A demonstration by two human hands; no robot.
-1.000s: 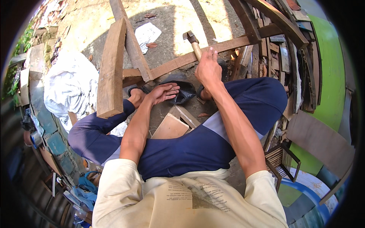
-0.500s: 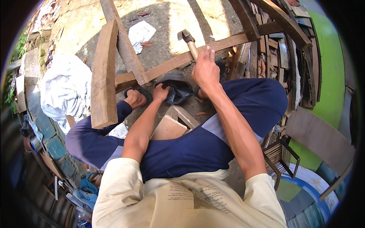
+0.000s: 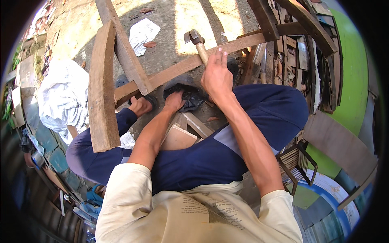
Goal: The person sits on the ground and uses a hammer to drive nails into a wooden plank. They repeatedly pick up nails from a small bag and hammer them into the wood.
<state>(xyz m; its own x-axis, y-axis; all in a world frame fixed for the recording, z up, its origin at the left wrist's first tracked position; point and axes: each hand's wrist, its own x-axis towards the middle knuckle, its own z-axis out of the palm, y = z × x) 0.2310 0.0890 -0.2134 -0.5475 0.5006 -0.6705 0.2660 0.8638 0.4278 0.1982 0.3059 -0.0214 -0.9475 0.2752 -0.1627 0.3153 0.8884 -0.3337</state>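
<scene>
My right hand [image 3: 217, 81] is closed around the wooden handle of a hammer [image 3: 201, 52], whose metal head points away from me. Just beyond that hand a long wooden bar [image 3: 178, 69] crosses from left to right. Between my feet lies a black plastic bag [image 3: 193, 102]. My left hand [image 3: 174, 100] reaches into its mouth, with the fingers hidden inside. To the left, an upright wooden board [image 3: 102, 89] and a slanting plank [image 3: 125, 52] join the bar as parts of one frame.
Wood offcuts [image 3: 178, 137] lie between my legs. White cloth [image 3: 65, 95] is heaped at the left, and a crumpled white sheet [image 3: 144, 34] lies on the ground ahead. Stacked scrap wood [image 3: 289, 60] stands at the right, near a small slatted wooden rack [image 3: 298, 164].
My left hand has moved from the bag's edge deeper into its mouth. The wooden frame appears slightly further left and nearer. My right hand still holds the hammer.
</scene>
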